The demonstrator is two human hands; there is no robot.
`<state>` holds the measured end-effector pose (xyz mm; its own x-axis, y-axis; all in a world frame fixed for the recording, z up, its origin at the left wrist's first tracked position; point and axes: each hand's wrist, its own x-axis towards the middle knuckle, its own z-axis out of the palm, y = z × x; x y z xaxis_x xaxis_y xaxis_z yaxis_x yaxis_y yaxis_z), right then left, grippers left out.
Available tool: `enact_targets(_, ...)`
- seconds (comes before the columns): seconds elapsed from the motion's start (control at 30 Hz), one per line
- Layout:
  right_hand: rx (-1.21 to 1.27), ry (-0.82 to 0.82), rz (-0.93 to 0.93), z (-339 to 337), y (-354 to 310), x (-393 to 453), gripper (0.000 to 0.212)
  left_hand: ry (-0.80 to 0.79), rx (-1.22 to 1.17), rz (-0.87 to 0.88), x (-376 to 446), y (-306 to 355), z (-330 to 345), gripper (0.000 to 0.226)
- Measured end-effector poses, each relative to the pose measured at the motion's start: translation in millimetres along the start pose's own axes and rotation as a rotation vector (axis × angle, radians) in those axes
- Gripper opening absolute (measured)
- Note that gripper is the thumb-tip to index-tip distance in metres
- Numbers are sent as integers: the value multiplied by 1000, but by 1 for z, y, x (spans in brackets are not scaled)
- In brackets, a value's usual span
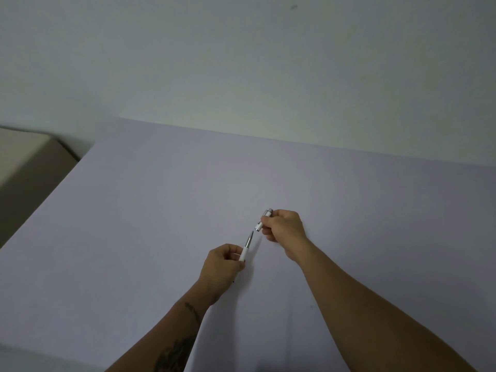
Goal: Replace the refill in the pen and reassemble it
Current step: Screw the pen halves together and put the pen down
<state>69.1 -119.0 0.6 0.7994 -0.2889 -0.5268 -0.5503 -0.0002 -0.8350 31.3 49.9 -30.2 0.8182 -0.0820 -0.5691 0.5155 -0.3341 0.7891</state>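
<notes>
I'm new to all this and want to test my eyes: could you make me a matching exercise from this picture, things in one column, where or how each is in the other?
Things:
1. White pen barrel with grey tapered tip
2. Short white and silver pen cap piece
3. Pale lilac table surface
4. Beige box-like object

Places or states:
A. Beyond the table's left edge
B. Held in the right hand
C. Beneath both hands
D. Held in the left hand, tip pointing up and away

Pairs: 1-D, 2-B, 3-C, 4-A
</notes>
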Motion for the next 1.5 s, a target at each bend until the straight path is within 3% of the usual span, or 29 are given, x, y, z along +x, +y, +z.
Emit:
enact_targets(0.43,-17,-90,40,-8,13,-27,10,3,26,107,-17,10,6,17)
enact_targets(0.9,-81,-62,-54,-9,1,-38,14,132,-96,102,-23,23,11,21)
enact_targets(1.5,-33,-77,11,-6,10,-41,8,112,78,219,-21,23,11,22)
